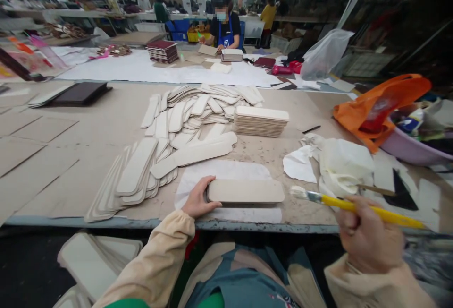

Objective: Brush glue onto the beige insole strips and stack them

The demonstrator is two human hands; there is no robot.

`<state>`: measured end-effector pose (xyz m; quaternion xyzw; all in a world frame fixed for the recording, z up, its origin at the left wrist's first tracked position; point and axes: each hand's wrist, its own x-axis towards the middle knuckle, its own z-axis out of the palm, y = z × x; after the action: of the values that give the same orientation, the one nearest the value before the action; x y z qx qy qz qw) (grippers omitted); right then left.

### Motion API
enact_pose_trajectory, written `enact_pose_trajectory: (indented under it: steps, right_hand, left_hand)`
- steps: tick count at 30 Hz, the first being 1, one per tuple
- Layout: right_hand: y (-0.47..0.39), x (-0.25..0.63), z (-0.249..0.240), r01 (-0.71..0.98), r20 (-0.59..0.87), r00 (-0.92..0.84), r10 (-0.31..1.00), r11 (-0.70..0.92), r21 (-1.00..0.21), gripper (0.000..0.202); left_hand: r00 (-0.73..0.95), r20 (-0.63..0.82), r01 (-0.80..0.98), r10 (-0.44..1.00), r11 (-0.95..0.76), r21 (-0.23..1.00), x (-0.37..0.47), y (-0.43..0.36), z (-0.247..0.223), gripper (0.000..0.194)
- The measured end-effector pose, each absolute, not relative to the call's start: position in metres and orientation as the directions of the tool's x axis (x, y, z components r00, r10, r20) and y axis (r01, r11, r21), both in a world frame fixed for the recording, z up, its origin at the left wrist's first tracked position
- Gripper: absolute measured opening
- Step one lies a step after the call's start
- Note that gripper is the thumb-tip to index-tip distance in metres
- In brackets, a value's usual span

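My left hand (200, 198) grips the left end of a small stack of cream rounded strips (247, 191), thumb in front and fingers behind. The stack lies on white paper (184, 183) near the table's front edge. In my right hand (370, 235) is a yellow-handled paintbrush (339, 202), its pale bristles pointing left, just right of the stack and apart from it. Behind stands a neat pile of like strips (262, 121). A loose heap of strips (198, 109) spreads to its left, with a fanned pile (136, 171) nearer me.
At right are a white plastic-wrapped bundle (345, 161), a dark pen (311, 129), an orange bag (382, 105) and a purple basin (414, 145). Dark flat panels (79, 94) lie at left. A co-worker (226, 29) sits across the table. More strips (92, 260) lie below the edge.
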<state>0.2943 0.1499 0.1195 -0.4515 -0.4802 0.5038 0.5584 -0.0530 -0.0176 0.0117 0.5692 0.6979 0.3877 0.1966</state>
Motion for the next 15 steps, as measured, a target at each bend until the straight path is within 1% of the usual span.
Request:
enact_pose_trajectory:
  steps: [2,3,5,7,9,11,13,15]
  right_hand:
    - [0.134,0.251,0.118,-0.229,-0.022,-0.092,0.996,-0.043,-0.973,0.02]
    - [0.127,0.232,0.115,-0.247,-0.049,-0.162,0.986,-0.089,-0.965,0.021]
    - [0.116,0.201,0.106,-0.219,-0.089,-0.294,0.952,-0.158,-0.963,0.023]
    - [0.109,0.178,0.098,-0.144,-0.115,-0.399,0.91,-0.186,-0.972,0.024]
    - [0.103,0.161,0.091,-0.053,-0.121,-0.476,0.871,-0.166,-0.985,0.026]
    - [0.1,0.147,0.088,0.02,-0.102,-0.524,0.846,-0.107,-0.994,0.027]
    - [0.098,0.137,0.085,0.067,-0.087,-0.552,0.829,-0.059,-0.996,0.028]
    - [0.097,0.13,0.084,0.092,-0.089,-0.563,0.822,-0.044,-0.995,0.028]
  left_hand:
    - [-0.277,0.177,0.641,0.944,0.044,0.766,-0.053,-0.017,0.012,0.08]
    - [-0.278,0.181,0.639,0.943,0.041,0.768,-0.053,-0.018,0.012,0.079]
    - [-0.284,0.186,0.632,0.941,0.037,0.774,-0.052,-0.018,0.013,0.079]
    - [-0.29,0.189,0.623,0.938,0.035,0.781,-0.052,-0.018,0.013,0.078]
    - [-0.291,0.192,0.613,0.937,0.029,0.79,-0.052,-0.018,0.014,0.078]
    - [-0.29,0.195,0.6,0.937,0.019,0.8,-0.052,-0.017,0.014,0.078]
    - [-0.293,0.196,0.589,0.936,0.015,0.808,-0.051,-0.017,0.015,0.078]
    - [-0.298,0.194,0.583,0.935,0.018,0.812,-0.051,-0.017,0.016,0.077]
